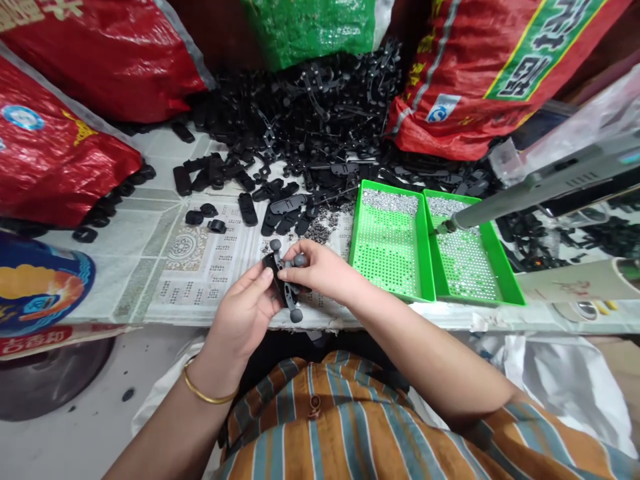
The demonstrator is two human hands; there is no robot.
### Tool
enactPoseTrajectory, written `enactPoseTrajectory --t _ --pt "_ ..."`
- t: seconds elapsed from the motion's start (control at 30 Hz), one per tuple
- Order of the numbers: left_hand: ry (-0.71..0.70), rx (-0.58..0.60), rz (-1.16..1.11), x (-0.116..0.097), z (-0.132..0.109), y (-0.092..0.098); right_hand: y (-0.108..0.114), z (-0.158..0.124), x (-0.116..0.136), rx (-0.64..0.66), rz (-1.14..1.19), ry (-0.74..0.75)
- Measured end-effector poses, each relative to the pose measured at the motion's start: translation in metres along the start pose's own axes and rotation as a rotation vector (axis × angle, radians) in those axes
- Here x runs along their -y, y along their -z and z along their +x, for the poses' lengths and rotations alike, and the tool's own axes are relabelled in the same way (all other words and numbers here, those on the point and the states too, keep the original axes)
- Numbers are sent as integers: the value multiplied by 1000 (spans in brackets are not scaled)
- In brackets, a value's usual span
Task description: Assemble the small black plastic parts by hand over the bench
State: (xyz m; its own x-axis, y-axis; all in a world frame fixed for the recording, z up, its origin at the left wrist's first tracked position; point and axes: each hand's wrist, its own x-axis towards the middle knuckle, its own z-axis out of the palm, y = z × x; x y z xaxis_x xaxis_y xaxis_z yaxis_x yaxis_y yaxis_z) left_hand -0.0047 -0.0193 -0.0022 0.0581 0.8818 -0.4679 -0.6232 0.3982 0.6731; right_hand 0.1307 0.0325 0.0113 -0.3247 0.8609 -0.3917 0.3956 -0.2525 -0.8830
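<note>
Both my hands meet over the front edge of the table on one black plastic part (pixel 288 288) with grey round knobs at its ends. My left hand (pixel 245 313) grips it from below and the left, thumb on top. My right hand (pixel 320 270) pinches its upper end from the right. A gold bangle sits on my left wrist. Behind the hands lies a big heap of black plastic parts (pixel 310 113).
Two green perforated trays (pixel 389 247) (pixel 493 257) with small silver pieces stand to the right. A grey powered screwdriver (pixel 545 183) points its tip at the right tray. Red woven sacks (pixel 60 147) and a green sack (pixel 315 27) ring the table. Printed paper covers the tabletop (pixel 200 267).
</note>
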Motion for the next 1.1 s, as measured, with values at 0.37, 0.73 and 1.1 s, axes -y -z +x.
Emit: enactPoseTrajectory --t 0.37,0.73,1.1 --pt "-5 -1 28 -3 3 -7 11 -1 10 14 3 28" --pt "32 41 -34 -6 8 -5 13 5 9 90 171 -16" --pt "34 66 -23 -8 13 -3 16 6 15 105 170 -24"
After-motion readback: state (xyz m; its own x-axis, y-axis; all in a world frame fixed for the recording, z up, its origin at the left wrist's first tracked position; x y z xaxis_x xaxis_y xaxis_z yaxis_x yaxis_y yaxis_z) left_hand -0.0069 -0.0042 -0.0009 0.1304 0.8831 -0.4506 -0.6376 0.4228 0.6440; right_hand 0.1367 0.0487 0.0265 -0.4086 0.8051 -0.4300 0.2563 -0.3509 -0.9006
